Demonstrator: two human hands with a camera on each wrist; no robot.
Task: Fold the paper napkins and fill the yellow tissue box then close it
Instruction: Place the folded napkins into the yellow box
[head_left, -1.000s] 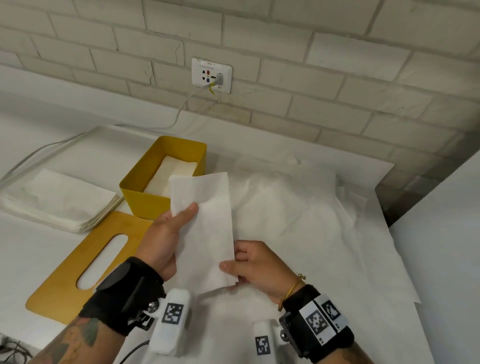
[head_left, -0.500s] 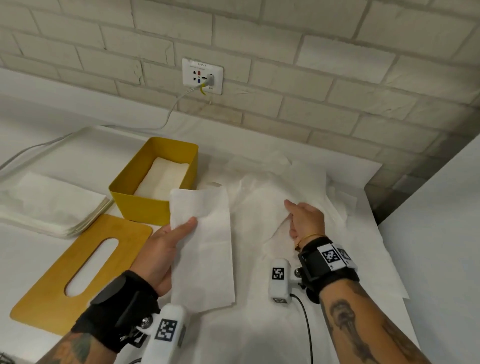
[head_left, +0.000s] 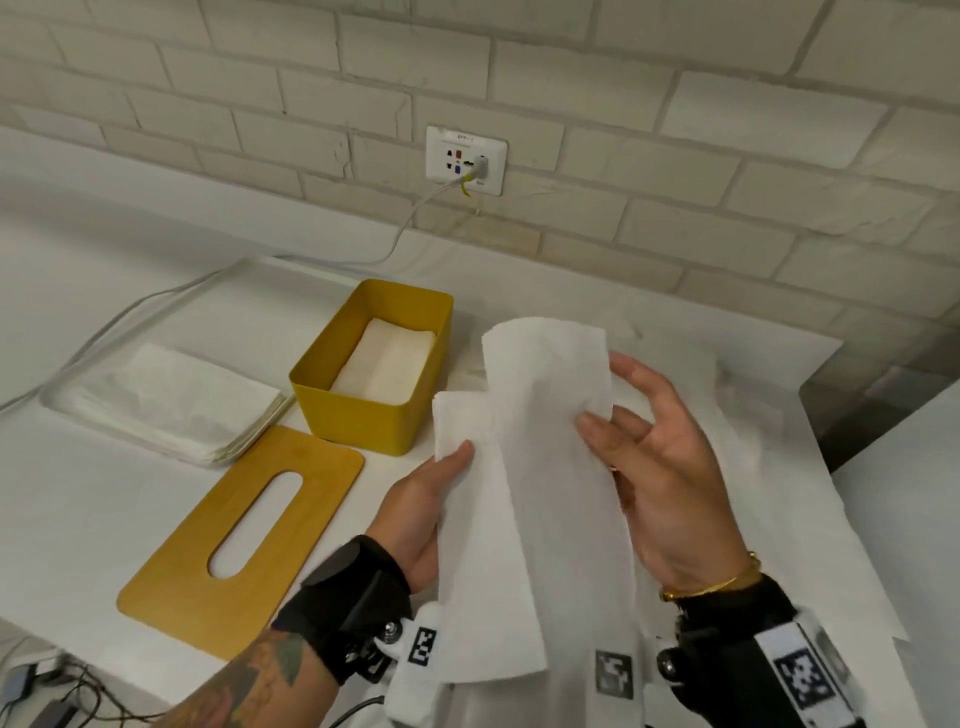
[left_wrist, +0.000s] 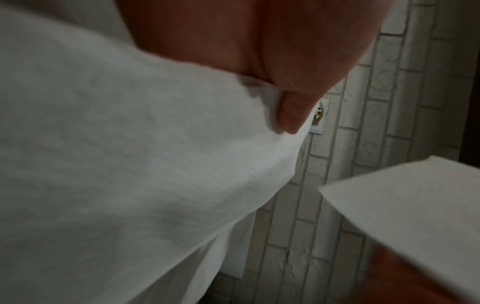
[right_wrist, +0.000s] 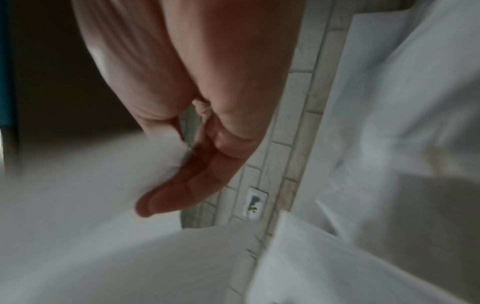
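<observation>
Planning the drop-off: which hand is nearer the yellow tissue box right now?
Left. The left hand, pinching a folded napkin, sits just in front of the yellow tissue box. The right hand holds another napkin farther to the right.

Open yellow tissue box (head_left: 363, 415) part-filled with folded napkins (head_left: 384, 358); slotted lid (head_left: 244, 535) flat alongside

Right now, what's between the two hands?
Two white napkins: the left hand pinches one, the right hand holds another. The head view shows it.

Head view looks down from above the table (head_left: 130, 519) — both close wrist views face the wall socket (head_left: 466, 160).
</observation>
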